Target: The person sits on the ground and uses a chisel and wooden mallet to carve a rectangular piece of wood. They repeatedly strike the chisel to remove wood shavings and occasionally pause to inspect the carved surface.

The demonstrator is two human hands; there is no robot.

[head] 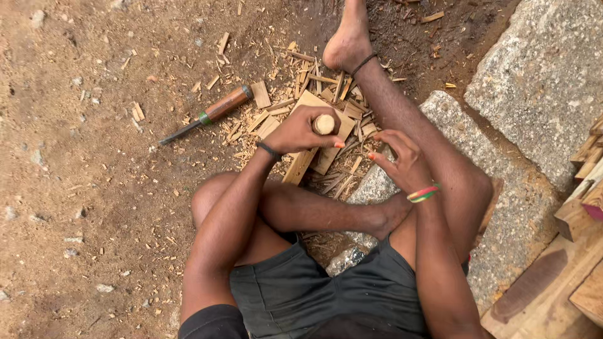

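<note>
My left hand is closed around the round wooden handle of a tool, held upright so I see its butt end. The tool stands over flat wooden pieces lying on the ground among chips. My right hand hovers just to the right, fingers curled and apart, holding nothing that I can see; it wears coloured bangles at the wrist. A second chisel with a brown handle, green band and dark blade lies on the dirt to the left, away from both hands.
Wood chips and splinters litter the ground around my outstretched foot. I sit on a stone slab; a larger granite block lies at the upper right. Stacked wooden pieces sit at the right edge. Bare dirt spreads to the left.
</note>
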